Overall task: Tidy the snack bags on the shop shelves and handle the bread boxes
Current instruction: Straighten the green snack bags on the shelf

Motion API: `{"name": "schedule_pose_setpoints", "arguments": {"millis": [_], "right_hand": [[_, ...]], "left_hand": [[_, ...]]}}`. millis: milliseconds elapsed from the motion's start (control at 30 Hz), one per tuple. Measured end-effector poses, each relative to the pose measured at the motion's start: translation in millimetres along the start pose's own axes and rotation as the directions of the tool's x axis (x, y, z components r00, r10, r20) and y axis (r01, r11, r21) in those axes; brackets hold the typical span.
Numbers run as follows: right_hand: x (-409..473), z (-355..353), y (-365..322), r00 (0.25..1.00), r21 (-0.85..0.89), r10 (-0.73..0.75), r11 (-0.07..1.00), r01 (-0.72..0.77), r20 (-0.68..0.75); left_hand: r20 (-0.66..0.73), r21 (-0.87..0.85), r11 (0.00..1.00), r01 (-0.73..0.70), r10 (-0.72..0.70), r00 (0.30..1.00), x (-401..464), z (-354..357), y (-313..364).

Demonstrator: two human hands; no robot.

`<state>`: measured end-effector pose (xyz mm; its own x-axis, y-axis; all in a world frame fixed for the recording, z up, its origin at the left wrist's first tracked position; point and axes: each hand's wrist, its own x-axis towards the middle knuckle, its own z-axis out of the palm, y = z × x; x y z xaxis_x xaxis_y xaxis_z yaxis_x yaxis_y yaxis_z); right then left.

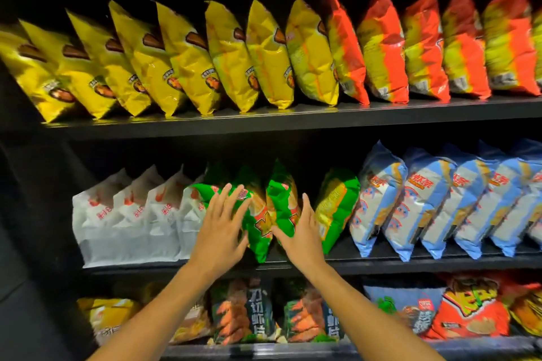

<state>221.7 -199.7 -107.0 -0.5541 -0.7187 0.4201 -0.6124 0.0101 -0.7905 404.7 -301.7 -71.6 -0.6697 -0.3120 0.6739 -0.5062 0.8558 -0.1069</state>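
Note:
Several green snack bags (280,208) stand on the middle shelf (410,265), leaning against each other. My left hand (221,223) lies with straight, spread fingers on the left side of the leftmost green bag (249,214). My right hand (303,228) rests flat with straight fingers against the right side of the second green bag, its thumb on the bag's front. A further green bag (337,208) stands apart just right of my right hand. No bread boxes are in view.
White bags (129,223) stand left of the green ones, blue bags (440,202) to the right. The top shelf (293,117) holds leaning yellow bags (181,58) and orange bags (425,44). The bottom shelf holds mixed snack bags (249,313).

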Motion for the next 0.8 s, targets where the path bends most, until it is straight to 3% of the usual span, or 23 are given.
{"name": "schedule_pose_setpoints", "arguments": {"millis": [100, 200, 333, 567, 700, 800], "right_hand": [[9, 15, 2, 0.996, 0.003, 0.09, 0.996, -0.09, -0.004], [15, 14, 11, 0.986, -0.011, 0.133, 0.991, -0.135, -0.101], [11, 1, 10, 0.98, -0.045, 0.08, 0.995, -0.09, -0.18], [-6, -23, 3, 0.983, -0.053, 0.008, 0.998, -0.018, -0.185], [-27, -40, -1, 0.972, 0.057, 0.001, 0.998, 0.013, -0.235], [-51, -52, -10, 0.963, 0.149, 0.009, 0.988, 0.033, -0.271]], "left_hand": [[0.019, -0.021, 1.0, -0.012, 0.012, 1.0, -3, -1, -4], [0.034, -0.033, 0.999, -0.022, 0.023, 0.999, -1, -1, -7], [0.031, -0.05, 0.999, -0.021, 0.022, 0.999, -1, -2, -9], [-0.037, -0.121, 0.992, -0.021, 0.017, 0.999, 4, -12, 0], [-0.145, -0.25, 0.966, -0.062, 0.026, 0.989, 2, -23, 30], [-0.103, -0.49, 0.869, 0.067, -0.134, 0.986, -9, -28, 70]]}}
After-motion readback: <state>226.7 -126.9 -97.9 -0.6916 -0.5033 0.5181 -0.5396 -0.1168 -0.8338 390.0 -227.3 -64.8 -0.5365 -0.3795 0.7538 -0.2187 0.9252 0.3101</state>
